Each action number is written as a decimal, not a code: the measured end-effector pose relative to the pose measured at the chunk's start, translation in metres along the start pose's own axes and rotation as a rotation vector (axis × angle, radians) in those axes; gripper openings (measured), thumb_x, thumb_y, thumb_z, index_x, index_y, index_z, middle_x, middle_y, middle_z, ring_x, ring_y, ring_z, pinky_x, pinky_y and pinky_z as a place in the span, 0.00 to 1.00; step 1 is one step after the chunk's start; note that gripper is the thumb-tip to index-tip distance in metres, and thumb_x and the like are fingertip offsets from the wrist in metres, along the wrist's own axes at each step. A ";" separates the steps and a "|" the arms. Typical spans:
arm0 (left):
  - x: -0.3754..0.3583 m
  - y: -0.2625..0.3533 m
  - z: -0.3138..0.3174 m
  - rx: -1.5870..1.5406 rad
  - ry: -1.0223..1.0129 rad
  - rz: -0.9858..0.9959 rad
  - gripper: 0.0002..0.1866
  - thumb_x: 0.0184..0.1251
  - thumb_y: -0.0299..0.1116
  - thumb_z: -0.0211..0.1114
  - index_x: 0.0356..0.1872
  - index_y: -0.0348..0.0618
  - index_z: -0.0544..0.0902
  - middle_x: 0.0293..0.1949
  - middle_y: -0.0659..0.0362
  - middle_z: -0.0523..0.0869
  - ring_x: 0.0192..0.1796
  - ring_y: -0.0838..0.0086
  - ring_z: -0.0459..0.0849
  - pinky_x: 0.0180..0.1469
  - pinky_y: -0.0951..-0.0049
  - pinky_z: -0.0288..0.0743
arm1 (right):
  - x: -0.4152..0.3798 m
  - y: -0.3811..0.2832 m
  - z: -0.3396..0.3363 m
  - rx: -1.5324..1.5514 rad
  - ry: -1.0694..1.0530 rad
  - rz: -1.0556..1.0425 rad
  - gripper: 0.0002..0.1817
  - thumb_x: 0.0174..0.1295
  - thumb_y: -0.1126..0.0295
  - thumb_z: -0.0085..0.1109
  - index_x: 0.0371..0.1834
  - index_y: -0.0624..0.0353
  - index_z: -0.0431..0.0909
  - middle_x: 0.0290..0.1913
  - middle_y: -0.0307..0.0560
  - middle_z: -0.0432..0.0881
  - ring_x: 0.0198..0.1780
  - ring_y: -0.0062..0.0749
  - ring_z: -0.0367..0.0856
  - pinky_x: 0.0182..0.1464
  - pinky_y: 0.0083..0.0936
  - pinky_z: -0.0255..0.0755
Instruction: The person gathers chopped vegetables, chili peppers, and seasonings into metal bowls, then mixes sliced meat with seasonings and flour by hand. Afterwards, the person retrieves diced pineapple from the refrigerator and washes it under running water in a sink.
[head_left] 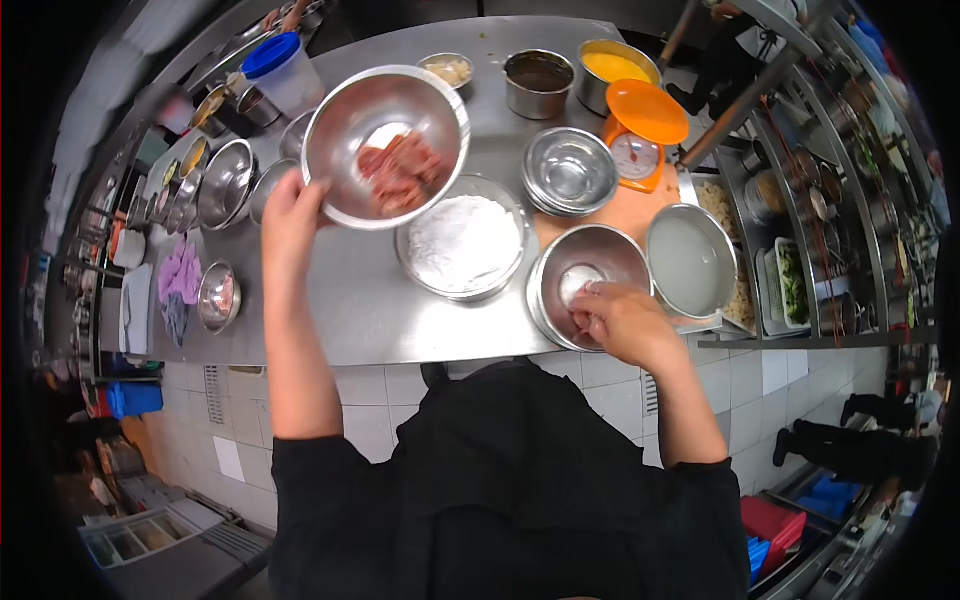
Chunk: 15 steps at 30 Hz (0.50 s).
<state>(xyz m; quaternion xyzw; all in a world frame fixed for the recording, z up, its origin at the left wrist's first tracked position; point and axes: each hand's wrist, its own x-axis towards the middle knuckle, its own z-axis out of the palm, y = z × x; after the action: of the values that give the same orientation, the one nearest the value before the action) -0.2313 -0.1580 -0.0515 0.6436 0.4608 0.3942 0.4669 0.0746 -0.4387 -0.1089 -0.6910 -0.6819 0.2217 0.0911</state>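
Left hand (290,212): closed on the rim of the tilted meat bowl (385,140)
Right hand (625,322): fingers bunched, pinching white powder inside the steel bowl (560,262)
Between them: flour bowl (462,245)

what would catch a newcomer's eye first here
The tilted steel bowl of raw meat, held at its rim by the left hand, stands out at the counter's middle. Right of it sits a bowl of white flour, and the right hand dips into another steel bowl. Behind is an orange kitchen scale.
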 end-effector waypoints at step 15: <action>-0.050 -0.158 -0.155 -0.022 -0.071 -0.263 0.06 0.63 0.27 0.59 0.31 0.34 0.75 0.26 0.57 0.81 0.27 0.73 0.84 0.27 0.72 0.83 | 0.213 -0.083 0.095 0.037 0.212 0.013 0.11 0.57 0.74 0.61 0.43 0.55 0.86 0.39 0.55 0.84 0.43 0.48 0.83 0.49 0.38 0.76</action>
<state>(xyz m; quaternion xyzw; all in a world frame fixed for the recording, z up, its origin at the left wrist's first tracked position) -0.4254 -0.1476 -0.1681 0.5860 0.5202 0.3116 0.5376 -0.0470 -0.2420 -0.1963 -0.7131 -0.6599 0.1603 0.1740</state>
